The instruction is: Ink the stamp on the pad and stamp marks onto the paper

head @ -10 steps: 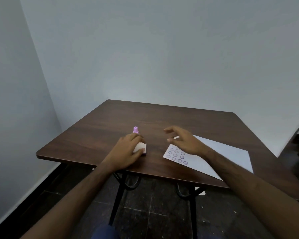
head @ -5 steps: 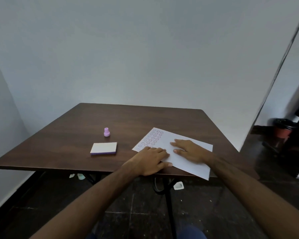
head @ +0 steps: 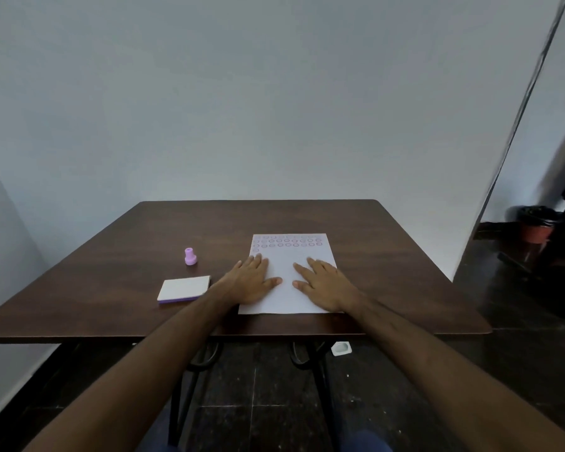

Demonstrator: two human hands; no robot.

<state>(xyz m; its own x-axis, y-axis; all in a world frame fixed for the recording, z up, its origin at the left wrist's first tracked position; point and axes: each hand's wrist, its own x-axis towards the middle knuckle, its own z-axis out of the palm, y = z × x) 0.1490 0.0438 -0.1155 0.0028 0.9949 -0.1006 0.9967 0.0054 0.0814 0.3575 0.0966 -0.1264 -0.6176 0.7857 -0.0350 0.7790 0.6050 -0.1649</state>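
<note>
The fingers (head: 261, 261) of the left hand (head: 248, 282) lay spread and flat on the paper (head: 291, 301), holding nothing, and those of the right hand (head: 323, 285) lay the same way beside them, palms down, the two thumbs pointing toward each other across a bare strip of sheet. In the head view, the only one there was, the paper sat square to the person near the front edge of the dark wooden counter (head: 111, 288). Its far end carried rows of small purple ring marks (head: 287, 243), roughly three rows plus the start of another at the left margin; the exact count was too small to read. The rest of the sheet toward the person was unmarked. The stamp (head: 190, 256), a small purple knob, stood upright on the counter well left of the paper, in neither hand. The ink pad (head: 184, 289), with its lid shut and white on top, lay nearer the person, just left of the left wrist. By my judgement the task was partly done, with much blank paper left. Further marks would call for picking up the stamp, opening the pad and inking again.
</note>
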